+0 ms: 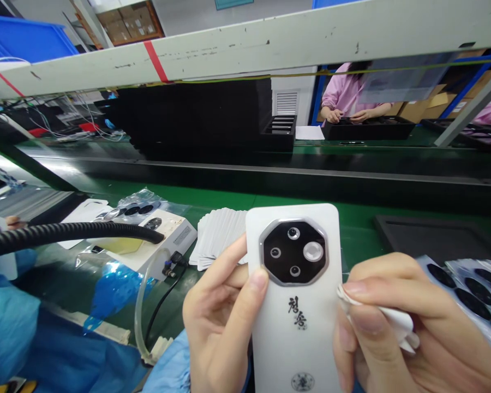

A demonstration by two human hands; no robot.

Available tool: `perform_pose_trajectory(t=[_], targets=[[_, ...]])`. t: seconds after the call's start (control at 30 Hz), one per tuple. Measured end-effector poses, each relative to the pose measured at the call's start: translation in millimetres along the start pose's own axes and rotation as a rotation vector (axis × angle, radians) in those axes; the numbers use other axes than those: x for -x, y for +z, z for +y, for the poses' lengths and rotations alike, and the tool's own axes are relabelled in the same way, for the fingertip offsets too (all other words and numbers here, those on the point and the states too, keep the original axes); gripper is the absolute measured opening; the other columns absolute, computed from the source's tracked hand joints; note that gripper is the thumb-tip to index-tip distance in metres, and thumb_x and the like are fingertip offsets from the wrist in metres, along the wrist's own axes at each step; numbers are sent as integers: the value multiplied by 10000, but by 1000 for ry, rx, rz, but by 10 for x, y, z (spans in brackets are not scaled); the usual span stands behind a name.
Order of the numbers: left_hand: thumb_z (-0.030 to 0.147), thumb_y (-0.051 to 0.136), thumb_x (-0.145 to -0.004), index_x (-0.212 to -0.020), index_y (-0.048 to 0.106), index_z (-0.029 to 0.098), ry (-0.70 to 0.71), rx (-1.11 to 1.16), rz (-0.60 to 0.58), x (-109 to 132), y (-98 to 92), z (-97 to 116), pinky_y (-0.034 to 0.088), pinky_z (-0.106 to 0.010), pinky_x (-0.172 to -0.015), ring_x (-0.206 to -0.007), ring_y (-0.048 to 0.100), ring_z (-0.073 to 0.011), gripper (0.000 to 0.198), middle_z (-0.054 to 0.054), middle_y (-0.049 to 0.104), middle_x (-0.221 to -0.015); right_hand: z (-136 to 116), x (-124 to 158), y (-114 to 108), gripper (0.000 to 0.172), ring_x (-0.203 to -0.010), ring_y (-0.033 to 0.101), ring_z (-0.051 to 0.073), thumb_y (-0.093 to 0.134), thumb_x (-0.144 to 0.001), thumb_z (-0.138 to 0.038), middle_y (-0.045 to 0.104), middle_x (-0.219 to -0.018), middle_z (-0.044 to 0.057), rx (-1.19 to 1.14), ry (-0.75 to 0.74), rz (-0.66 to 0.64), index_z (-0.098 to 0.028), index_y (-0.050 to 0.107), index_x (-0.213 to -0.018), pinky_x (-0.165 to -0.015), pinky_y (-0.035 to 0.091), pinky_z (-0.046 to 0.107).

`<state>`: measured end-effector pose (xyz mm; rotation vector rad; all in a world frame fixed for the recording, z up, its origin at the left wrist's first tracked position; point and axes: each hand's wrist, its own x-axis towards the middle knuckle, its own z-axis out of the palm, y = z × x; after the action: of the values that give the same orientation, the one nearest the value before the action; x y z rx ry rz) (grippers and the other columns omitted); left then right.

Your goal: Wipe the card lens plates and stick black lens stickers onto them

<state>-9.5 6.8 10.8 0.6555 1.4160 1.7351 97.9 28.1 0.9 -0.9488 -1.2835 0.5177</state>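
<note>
Our left hand (219, 322) clasps a white smartphone (276, 338) bearing black lettering (297, 313), apparently 청송, above a round emblem (302, 381); our right hand (396, 314) pinches a white cloth (399, 325).

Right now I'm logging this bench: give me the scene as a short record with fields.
left hand: holds phone back, thumb beside camera window
right hand: pinches crumpled white sheet at phone back's right edge
camera window: dark octagon, upper part of phone back
left of phone back: fanned white cards, white box
right of phone back: black tray, wrapped dark discs
far side: person in pink, at black box
</note>
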Motion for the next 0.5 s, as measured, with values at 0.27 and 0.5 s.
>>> perform_pose_trajectory(t=[0.27, 0.5], targets=[[351, 735, -669, -1032, 730, 202, 20, 6, 35, -2, -6, -1, 413, -228, -375, -386, 491, -129, 393, -30, 653, -537, 75, -45, -102, 199, -490, 586, 114, 605, -842, -441, 549, -628, -13, 16, -110, -125, -256, 640, -779, -360, 459, 219], [362, 746, -663, -1009, 738, 234, 18, 1, 48, 8, 6, 12, 400, -184, -386, -416, 553, -129, 369, -22, 643, -515, 41, -9, -56, 200, -473, 566, 106, 617, -829, -456, 540, -630, -21, 6, -63, -84, -267, 639, -768, -350, 439, 218]])
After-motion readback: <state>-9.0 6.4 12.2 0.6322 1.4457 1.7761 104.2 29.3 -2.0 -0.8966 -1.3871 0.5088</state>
